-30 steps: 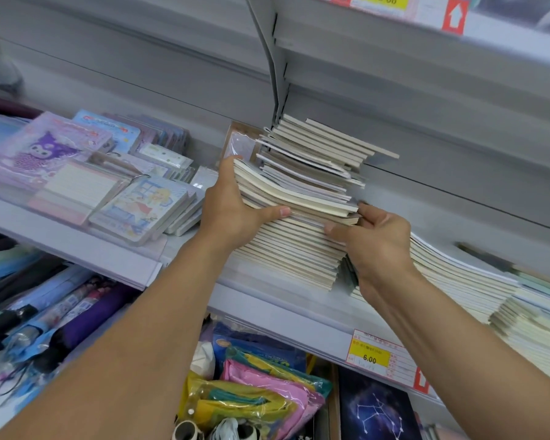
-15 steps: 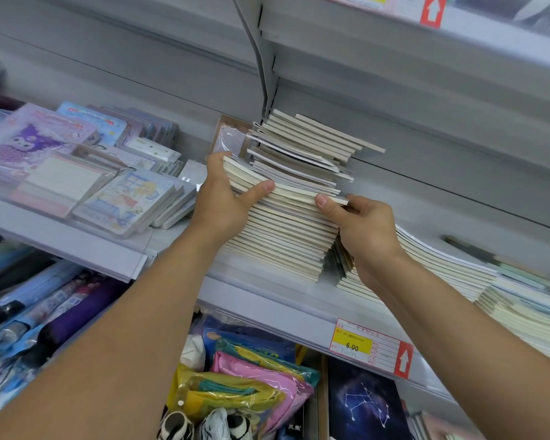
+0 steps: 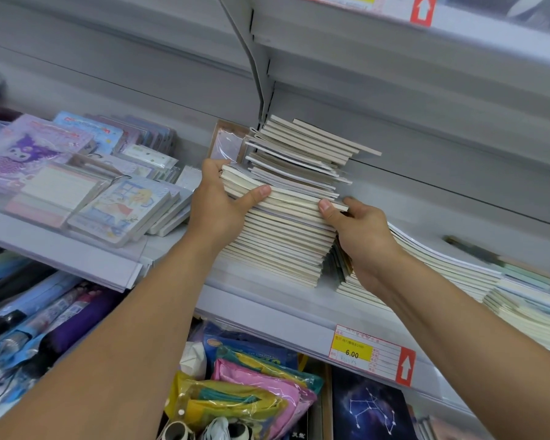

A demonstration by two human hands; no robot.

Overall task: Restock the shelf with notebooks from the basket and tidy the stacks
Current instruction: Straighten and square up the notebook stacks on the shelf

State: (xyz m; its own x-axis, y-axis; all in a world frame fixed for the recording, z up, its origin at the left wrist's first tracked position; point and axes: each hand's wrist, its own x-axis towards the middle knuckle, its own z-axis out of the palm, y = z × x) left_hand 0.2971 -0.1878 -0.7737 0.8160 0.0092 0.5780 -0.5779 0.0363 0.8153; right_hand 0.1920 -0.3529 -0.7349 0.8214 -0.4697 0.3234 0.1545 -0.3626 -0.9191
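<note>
a: where's the tall stack of notebooks [image 3: 283, 236] sitting?

b: on the white shelf [image 3: 267, 300], about centre, with its upper half fanned back toward 1 o'clock. a lower stack [image 3: 442, 262] lies just beside it at 3 o'clock, and the cartoon notepads [image 3: 118, 208] are off at 9 o'clock.

a: and the hands?

b: the left hand [image 3: 216, 211] holds the stack's left edge about halfway up, thumb laid flat across the front edges and fingers wrapped round the far side. the right hand [image 3: 359, 233] takes the right front corner at the same layer, thumb on top of one cover. its other fingers are hidden behind the stack, so i can't tell how far they reach.

a: how will it handle?

b: my guess is that each book is thin, light and bendy, with smooth covers that slide on each other, so the slanted top could slip off toward 1 o'clock. as a block it's likely heavy. i'd squeeze from both short sides, thumbs on the front edges, and nudge layers square rather than lift from one corner.

a: is the basket anywhere?

b: not in view.
</note>
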